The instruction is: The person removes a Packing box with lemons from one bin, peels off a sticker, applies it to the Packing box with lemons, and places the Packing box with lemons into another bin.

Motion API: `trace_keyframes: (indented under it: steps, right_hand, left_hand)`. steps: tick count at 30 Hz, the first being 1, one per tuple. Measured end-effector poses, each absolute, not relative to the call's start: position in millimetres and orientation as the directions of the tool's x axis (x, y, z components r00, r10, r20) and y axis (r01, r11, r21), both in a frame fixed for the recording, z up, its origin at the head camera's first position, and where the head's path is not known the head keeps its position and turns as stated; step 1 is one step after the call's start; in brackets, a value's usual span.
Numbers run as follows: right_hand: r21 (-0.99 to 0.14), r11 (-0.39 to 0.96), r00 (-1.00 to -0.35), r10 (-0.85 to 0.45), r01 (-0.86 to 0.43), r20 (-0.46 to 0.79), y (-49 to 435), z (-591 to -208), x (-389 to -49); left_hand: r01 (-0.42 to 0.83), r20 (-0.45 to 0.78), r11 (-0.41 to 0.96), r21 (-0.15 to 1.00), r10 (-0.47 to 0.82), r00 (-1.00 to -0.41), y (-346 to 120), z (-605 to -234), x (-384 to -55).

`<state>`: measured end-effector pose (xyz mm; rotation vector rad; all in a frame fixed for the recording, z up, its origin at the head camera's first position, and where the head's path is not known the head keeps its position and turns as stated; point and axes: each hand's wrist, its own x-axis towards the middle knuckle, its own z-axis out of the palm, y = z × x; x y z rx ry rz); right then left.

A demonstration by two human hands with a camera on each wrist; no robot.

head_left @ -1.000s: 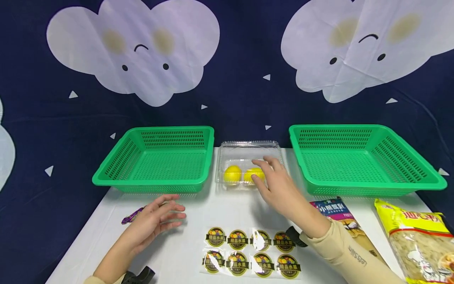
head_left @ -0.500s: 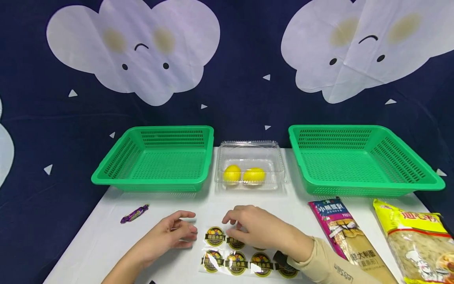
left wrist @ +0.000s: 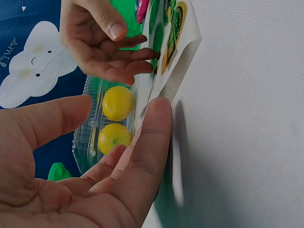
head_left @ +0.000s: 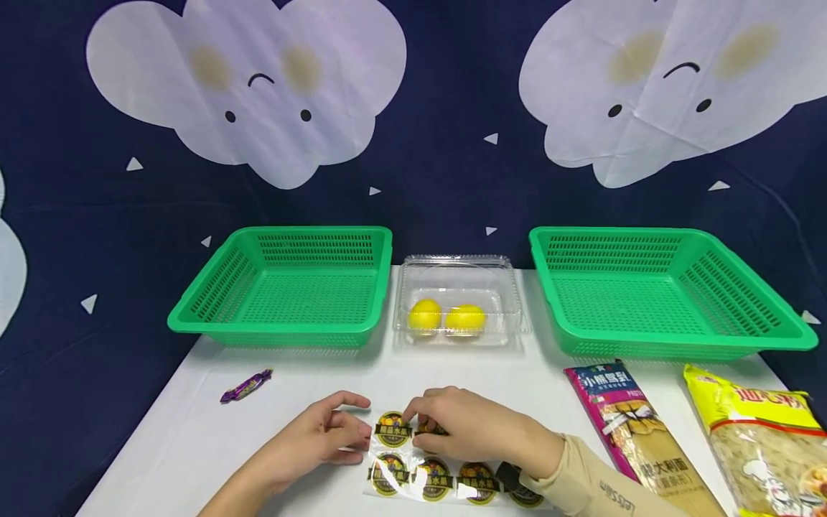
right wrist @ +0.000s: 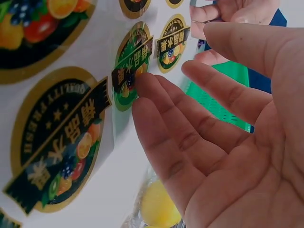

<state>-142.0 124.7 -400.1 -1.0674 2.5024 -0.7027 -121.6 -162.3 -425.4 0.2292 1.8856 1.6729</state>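
Note:
A clear sheet of round fruit stickers (head_left: 413, 451), black and gold with Chinese lettering, lies on the white table in the head view. Along its left edge is my left hand (head_left: 316, 439). In the left wrist view its index fingertip (left wrist: 157, 111) is right at a slightly lifted corner of the sheet, the thumb well apart. Over the sheet's upper row reaches my right hand (head_left: 468, 429), hiding part of the stickers. Its fingertips (right wrist: 145, 107) are against a sticker (right wrist: 130, 71) in the right wrist view, the thumb held away.
Behind the sheet stands a clear plastic clamshell box (head_left: 460, 276) holding two lemons (head_left: 465, 318). Green baskets flank it, one left (head_left: 278, 332) and one right (head_left: 685, 339). A purple-wrapped candy (head_left: 247, 386) lies left; a pasta packet (head_left: 636, 424) and a yellow-topped food bag (head_left: 756, 438) lie right.
My right hand has come back from beside the lemon box to the sticker sheet. My left hand has moved right and down to the sheet's left edge, uncovering the candy.

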Motion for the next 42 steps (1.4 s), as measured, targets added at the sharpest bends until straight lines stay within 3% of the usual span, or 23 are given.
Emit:
trace_keyframes:
  steps: [12, 21, 29, 42]
  right_hand:
    - [-0.609, 0.581, -0.644, -0.751, -0.539, -0.146, 125, -396, -146]
    - [-0.628, 0.566, -0.633, -0.761, -0.534, -0.147, 124, -394, -145]
    - [-0.646, 0.544, -0.608, -0.779, -0.535, -0.153, 123, -394, -147]
    - [-0.574, 0.457, -0.580, -0.814, -0.679, 0.038, 111, -386, -161]
  left_hand:
    - [-0.245, -0.305, 0.188, 0.951, 0.447, -0.841, -153, -432, -119]
    - [-0.245, -0.345, 0.276, 0.929, 0.415, -0.842, -148, -432, -117]
    - [-0.239, -0.332, 0.256, 0.936, 0.425, -0.842, -147, -432, -119]
    - [-0.268, -0.316, 0.170, 0.948, 0.412, -0.855, -152, -428, -121]
